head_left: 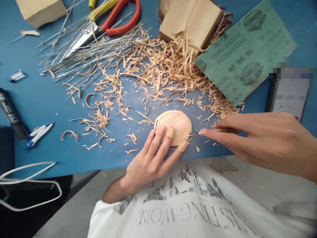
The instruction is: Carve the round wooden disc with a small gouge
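A pale round wooden disc (174, 122) lies on the blue table in front of me. My left hand (155, 155) holds it down, fingers over its lower edge; tan coverings wrap two fingertips. The left thumb shows only in part. In my right hand (262, 142) is a carving gouge (194, 134), its handle mostly hidden by the fingers. The gouge's metal tip touches the disc's right edge, close to my left fingertips. Small chips of wood are scattered around the disc.
Curled wood shavings (158, 72) spread behind the disc. Farther back are a wood block (190, 19), green sandpaper (245, 53), thin metal rods (99, 53) and red-handled scissors (121, 19). A phone (289, 96) stands at right; a black marker (12, 114) and white cable (27, 180) are at left.
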`<state>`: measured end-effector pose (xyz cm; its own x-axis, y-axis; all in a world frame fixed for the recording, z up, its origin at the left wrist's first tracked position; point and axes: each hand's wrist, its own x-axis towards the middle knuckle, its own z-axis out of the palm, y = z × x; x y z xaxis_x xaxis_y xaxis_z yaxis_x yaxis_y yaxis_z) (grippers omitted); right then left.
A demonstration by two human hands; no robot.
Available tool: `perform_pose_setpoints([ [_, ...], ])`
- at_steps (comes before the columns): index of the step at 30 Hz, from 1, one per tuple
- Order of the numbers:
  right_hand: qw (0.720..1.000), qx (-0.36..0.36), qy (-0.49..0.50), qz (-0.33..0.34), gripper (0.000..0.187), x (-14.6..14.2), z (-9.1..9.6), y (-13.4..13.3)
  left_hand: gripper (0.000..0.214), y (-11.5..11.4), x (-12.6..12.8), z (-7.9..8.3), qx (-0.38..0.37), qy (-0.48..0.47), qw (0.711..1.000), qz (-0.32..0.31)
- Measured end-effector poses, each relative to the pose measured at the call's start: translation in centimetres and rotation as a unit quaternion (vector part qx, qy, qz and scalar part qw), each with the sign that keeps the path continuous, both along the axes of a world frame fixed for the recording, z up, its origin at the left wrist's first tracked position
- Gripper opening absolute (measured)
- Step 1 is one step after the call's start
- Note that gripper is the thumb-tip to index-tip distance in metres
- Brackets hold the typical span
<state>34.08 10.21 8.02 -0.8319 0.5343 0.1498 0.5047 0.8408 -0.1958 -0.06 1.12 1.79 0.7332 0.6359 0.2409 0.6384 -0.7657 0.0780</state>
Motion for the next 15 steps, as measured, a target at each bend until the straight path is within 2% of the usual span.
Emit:
perform_pose_setpoints([
  [15, 1.0, -0.005, -0.01, -0.003, 0.041, 0.07, 0.39, -0.21, 0.083, 0.14, 0.05, 0.07, 0.0, -0.001, 1.0, -0.004],
])
